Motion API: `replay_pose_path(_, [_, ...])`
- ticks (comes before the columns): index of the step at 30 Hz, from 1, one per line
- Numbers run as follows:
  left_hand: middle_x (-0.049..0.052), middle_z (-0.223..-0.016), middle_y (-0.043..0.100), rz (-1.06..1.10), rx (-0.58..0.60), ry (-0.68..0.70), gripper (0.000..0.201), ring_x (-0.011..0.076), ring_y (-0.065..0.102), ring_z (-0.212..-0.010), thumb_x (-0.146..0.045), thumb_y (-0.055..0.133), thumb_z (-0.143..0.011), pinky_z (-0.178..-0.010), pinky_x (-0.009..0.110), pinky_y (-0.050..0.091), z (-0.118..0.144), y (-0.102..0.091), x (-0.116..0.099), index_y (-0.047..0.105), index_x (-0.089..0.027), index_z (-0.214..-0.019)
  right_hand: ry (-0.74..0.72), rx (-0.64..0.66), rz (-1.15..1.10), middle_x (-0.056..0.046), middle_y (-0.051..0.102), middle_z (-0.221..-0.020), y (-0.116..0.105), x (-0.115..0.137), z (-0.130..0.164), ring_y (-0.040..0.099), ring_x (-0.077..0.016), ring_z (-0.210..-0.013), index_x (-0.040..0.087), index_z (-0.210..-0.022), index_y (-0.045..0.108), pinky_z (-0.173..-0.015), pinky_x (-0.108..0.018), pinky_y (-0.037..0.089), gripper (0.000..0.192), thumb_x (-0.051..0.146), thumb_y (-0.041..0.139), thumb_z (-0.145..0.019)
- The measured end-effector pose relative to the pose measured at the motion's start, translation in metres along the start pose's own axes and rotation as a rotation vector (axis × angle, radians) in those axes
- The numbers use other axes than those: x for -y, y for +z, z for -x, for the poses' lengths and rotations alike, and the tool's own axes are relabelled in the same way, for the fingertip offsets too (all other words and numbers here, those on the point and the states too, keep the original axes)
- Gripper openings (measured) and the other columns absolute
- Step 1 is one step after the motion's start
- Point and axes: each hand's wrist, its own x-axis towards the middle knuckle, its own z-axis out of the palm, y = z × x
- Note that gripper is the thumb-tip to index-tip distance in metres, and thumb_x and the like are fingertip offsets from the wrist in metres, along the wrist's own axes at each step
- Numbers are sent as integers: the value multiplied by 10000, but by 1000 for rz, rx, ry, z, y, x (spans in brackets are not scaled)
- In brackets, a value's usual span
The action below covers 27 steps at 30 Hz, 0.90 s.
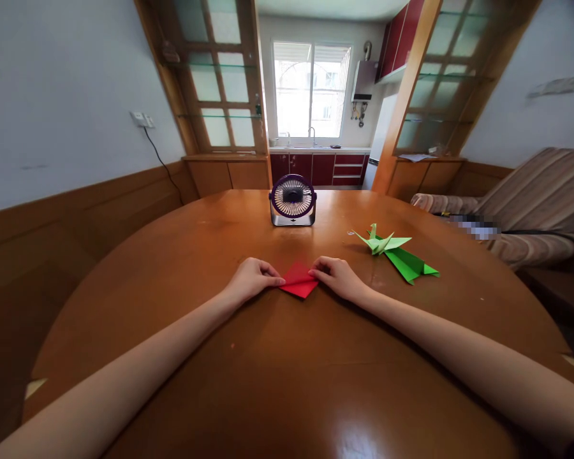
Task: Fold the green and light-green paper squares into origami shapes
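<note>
- A wall socket (141, 119) with a black cord hanging from it sits on the pale wall at far left, above the wooden panelling.
- The person's left hand (251, 279) rests on the round wooden table (182, 268), fingers curled together, with the fingertips (278, 281) pinching the left edge of a folded red paper (298, 281).
- The red paper lies flat on the table between the two hands, near the middle of the tabletop, one corner pointing toward the person and a folded flap raised slightly at the back.
- A small purple desk fan (293, 200) stands upright on the table well beyond the red paper, its round grille facing the person.
- The right hand (338, 276) lies on the table at the paper's right edge, fingers drawn together and pressing on that edge; whether the thumb sits under the paper cannot be told.
- Both bare forearms stretch in from the near edge of the table, one on each side.
- A light green paper crane (381, 241) sits on the table to the right of the right hand, apart from it.
- A darker green folded paper (408, 263) lies just beside the crane, touching or overlapping it at one end; which cannot be told.
- A striped sofa (540, 197) stands against the wall at far right, off the table.
</note>
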Motion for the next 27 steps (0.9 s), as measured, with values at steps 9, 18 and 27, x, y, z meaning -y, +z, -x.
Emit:
replay_pose_path(9, [46, -904, 709, -282, -40, 221, 227, 219, 635, -845, -409, 673, -749, -724, 312, 466, 9, 2, -8, 715, -206, -842, -125, -19, 133, -28, 632, -788, -4, 6, 5, 555, -146, -720, 169, -812, 601, -679, -264, 423, 96, 220, 600, -894])
replay_pose_path(18, [40, -868, 647, -382, 34, 439, 126, 177, 579, -781, -280, 597, -827, -698, 284, 454, 20, -1, -19, 629, -187, -906, -268, 94, 84, -69, 662, -878, -19, 5, 18, 575, -183, -820, 174, -888, 648, -772, -329, 469, 83, 242, 602, -885])
replay_pose_path(27, [49, -904, 639, 26, -62, 495, 106, 169, 599, -834, -268, 621, -818, -746, 291, 475, 17, 8, -11, 675, -177, -819, 43, 99, -500, -82, 682, -1051, -21, 8, 18, 625, -178, -840, 180, -1081, 666, -761, -319, 496, 410, 398, 742, -743])
